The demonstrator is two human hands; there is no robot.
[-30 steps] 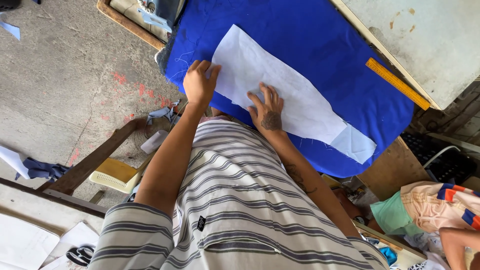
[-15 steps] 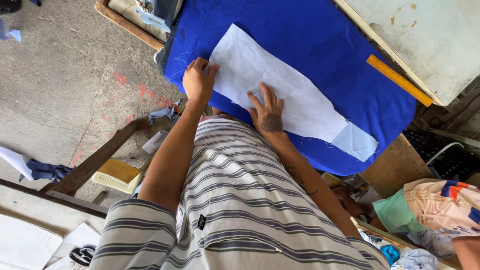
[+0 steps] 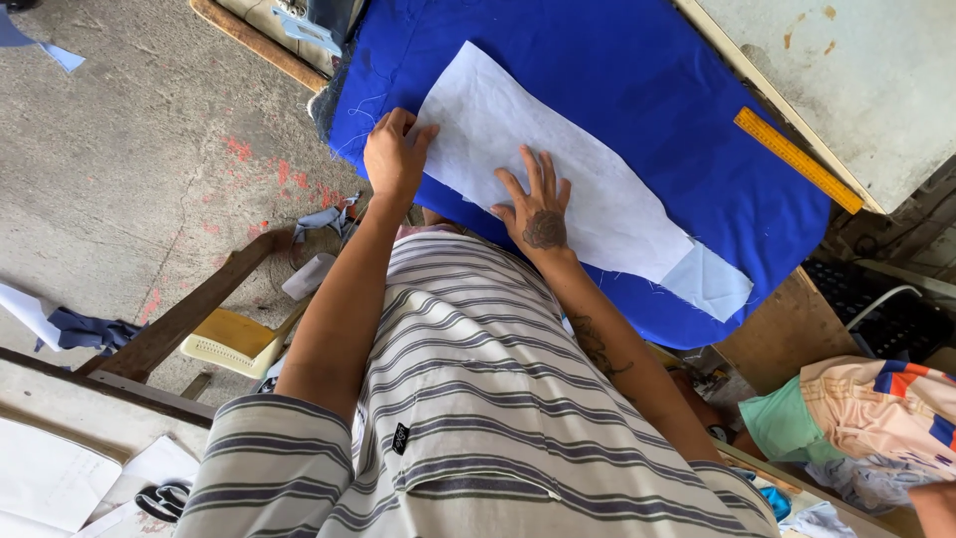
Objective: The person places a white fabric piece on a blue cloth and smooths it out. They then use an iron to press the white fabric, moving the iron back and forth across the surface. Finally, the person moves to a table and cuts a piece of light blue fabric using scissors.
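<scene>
A long white paper pattern point(image 3: 558, 159) lies on blue fabric point(image 3: 637, 70) spread over a table. My left hand point(image 3: 396, 154) rests at the pattern's near left edge with its fingers curled. Whether they pinch anything is hidden. My right hand point(image 3: 538, 209), tattooed on the back, lies flat on the pattern with fingers spread. A smaller pale blue piece point(image 3: 709, 282) overlaps the pattern's right end.
A yellow ruler point(image 3: 797, 159) lies at the fabric's far right edge beside a grey-white board point(image 3: 856, 70). On the concrete floor point(image 3: 129, 149) to the left are cloth scraps and a wooden frame point(image 3: 179, 319). Another person in a green and patterned garment point(image 3: 856, 408) is at the lower right.
</scene>
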